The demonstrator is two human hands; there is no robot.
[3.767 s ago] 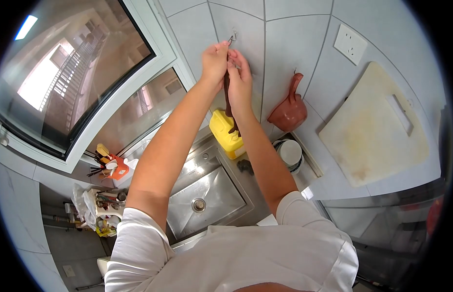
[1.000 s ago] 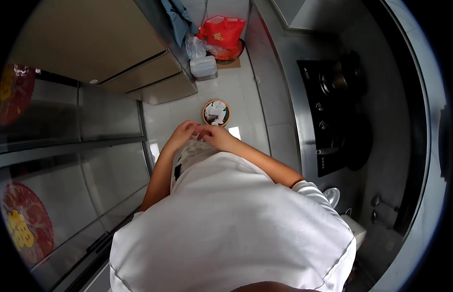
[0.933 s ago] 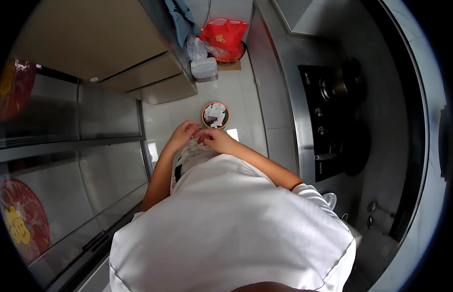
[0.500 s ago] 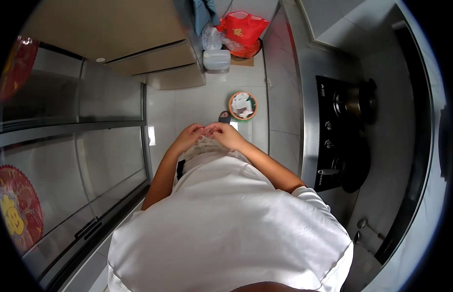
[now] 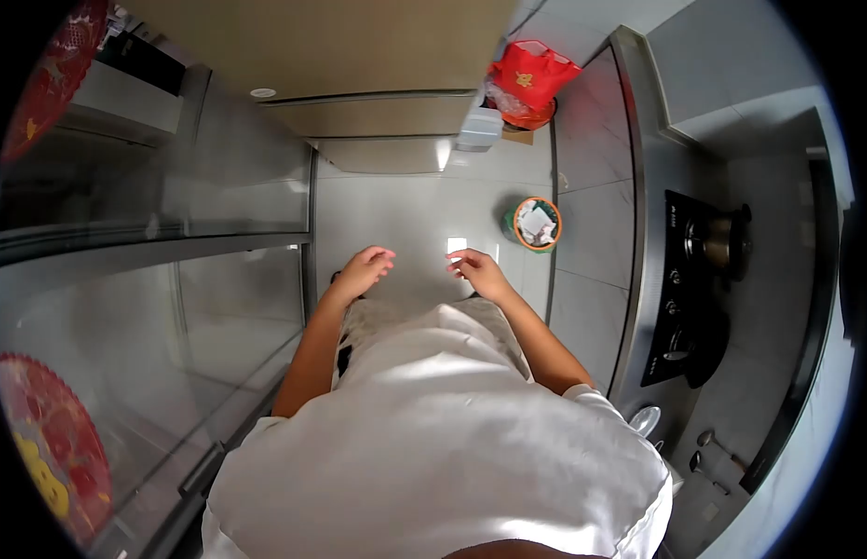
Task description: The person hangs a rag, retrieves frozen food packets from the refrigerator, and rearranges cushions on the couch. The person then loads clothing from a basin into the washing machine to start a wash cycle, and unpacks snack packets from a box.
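My left hand (image 5: 366, 270) hovers in front of my waist with its fingers apart and slightly curled, holding nothing. To its right, my right hand (image 5: 476, 272) is also raised over the floor, fingers loosely bent and apart, with nothing in it. A gap of bare floor (image 5: 410, 224) shows between the two hands. Beyond my right hand stands a round bin (image 5: 538, 224) with an orange rim and white paper inside.
On the left are glass sliding doors (image 5: 238, 345) with red decorations. A tan refrigerator (image 5: 359, 47) stands ahead. A red bag (image 5: 534, 76) sits near a plastic container (image 5: 480, 129). The right counter holds a black stove (image 5: 674, 279) with a pot (image 5: 720, 238).
My hands were close together in front of my waist and have moved apart. The view has turned left, so the bin, red bag and stove appear farther right. The earliest frame shows a sink area.
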